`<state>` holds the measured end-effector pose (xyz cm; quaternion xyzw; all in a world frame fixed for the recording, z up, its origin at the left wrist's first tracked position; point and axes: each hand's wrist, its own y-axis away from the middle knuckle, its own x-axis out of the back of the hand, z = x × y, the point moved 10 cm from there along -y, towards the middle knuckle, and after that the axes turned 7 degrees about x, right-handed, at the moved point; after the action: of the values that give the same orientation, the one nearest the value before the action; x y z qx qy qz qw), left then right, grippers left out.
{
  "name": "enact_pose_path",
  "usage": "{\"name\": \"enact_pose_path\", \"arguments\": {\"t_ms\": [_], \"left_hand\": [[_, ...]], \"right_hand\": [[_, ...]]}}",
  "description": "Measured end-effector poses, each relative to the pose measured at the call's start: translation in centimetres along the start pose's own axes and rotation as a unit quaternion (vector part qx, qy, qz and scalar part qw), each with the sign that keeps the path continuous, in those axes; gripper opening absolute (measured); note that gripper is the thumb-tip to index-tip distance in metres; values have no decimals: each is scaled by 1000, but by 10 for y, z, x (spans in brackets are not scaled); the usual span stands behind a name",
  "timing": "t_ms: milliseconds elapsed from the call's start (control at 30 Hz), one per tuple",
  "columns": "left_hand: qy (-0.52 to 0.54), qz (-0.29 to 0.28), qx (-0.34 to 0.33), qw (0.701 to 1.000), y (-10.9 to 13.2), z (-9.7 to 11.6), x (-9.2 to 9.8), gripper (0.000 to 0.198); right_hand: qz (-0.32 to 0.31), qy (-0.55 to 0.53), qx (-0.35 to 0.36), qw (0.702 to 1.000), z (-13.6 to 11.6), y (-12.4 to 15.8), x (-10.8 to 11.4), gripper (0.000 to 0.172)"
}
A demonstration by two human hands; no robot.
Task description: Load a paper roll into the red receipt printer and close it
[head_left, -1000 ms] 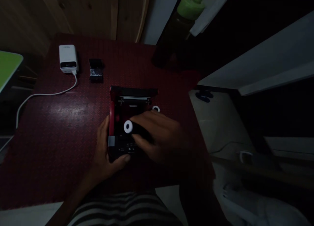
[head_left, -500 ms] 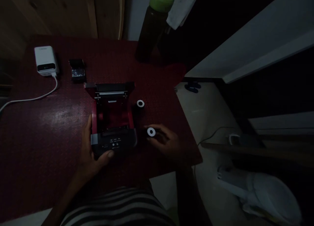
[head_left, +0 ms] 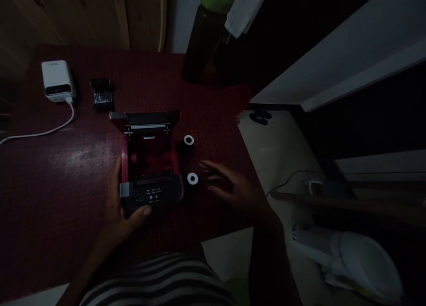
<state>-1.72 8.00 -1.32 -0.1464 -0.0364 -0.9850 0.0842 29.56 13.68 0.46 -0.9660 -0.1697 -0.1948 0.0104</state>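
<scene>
An open, compact thermal printer (head_left: 148,164) with a red interior and black front panel sits on the table, its lid raised at the far side. My left hand (head_left: 121,204) grips its near left corner, thumb across the front. Two small black rolls with white cores stand to the printer's right: one roll (head_left: 188,140) near the back, another (head_left: 192,178) near the front. My right hand (head_left: 226,182) is open and empty, just right of the front roll and not touching it.
The table has a dark red textured top (head_left: 66,173). A white power bank (head_left: 58,80) with a white cable (head_left: 40,133) and a small dark packet (head_left: 101,94) lie at the back left. A dark bottle with a green cap (head_left: 203,40) stands behind. The table edge runs to the right.
My right hand has let go of the front roll, which now stands on the table. That hand has opened and moved right. Earlier it carried the roll from above the printer.
</scene>
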Motion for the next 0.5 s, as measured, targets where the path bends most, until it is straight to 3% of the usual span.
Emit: {"name": "enact_pose_path", "arguments": {"t_ms": [100,167,267,400,500], "left_hand": [[8,-5,8,1000,0,-2,-1,112],[19,-12,16,1000,0,-5,-2,113],[17,-19,-8,1000,0,-4,-4,113],[-1,-16,-43,999,-1,2,-3,108],[-4,-13,-54,998,-1,3,-3,106]], "right_hand": [[60,-3,5,998,-4,-30,23,38],[102,22,9,994,0,-55,27,43],[105,42,26,993,8,-87,11,56],[101,37,48,993,14,-106,-9,33],[118,34,54,991,13,-103,-5,30]]}}
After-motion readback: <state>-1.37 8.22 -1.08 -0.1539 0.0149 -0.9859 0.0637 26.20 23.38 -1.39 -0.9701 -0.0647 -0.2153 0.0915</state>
